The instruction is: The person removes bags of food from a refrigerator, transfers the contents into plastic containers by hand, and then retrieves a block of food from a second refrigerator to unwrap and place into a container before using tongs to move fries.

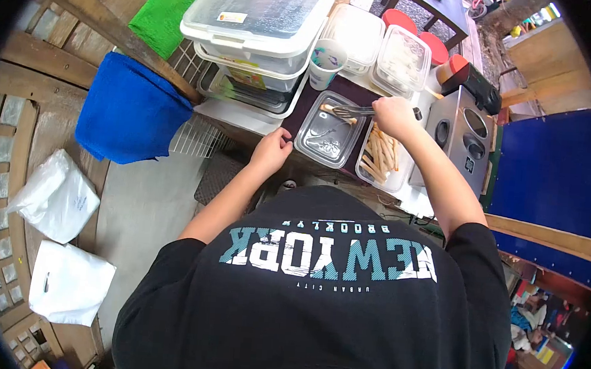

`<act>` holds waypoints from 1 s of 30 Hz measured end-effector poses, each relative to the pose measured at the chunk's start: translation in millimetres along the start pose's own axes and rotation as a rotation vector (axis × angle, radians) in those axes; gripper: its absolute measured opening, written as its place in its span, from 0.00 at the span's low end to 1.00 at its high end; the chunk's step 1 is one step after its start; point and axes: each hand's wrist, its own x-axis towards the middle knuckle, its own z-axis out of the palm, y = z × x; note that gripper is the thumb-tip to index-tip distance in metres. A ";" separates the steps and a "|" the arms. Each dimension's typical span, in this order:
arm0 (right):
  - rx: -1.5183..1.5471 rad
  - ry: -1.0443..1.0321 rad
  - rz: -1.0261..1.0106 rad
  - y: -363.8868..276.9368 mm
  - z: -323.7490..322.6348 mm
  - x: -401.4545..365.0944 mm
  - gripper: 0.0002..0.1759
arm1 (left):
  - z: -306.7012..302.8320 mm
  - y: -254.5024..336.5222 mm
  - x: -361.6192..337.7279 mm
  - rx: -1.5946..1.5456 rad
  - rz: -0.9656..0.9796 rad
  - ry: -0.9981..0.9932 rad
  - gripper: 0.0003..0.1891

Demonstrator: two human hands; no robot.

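Observation:
My right hand grips metal tongs that pinch a pale stick-shaped pastry over a clear plastic tray. Just right of it stands a second tray filled with several similar sticks. My left hand rests curled on the counter's near edge, beside the first tray's left corner, with nothing visible in it.
Large lidded plastic bins stack at the back left, a paper cup beside them. Lidded containers, red lids and a steel fryer stand right. Blue cloth and green cloth hang left. White bags lie on the floor.

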 end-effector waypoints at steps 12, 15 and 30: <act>0.082 0.087 0.343 13.9 -52.8 -67.0 0.14 | -0.7 6.9 0.6 0.000 -0.051 -0.052 0.09; 0.119 -0.014 0.559 -3.4 -65.6 -111.5 0.16 | 8.0 8.2 8.4 -0.012 0.005 -0.032 0.09; 0.282 -0.189 0.717 -53.1 -11.1 -152.9 0.14 | 21.6 22.4 16.7 -0.038 0.063 -0.059 0.08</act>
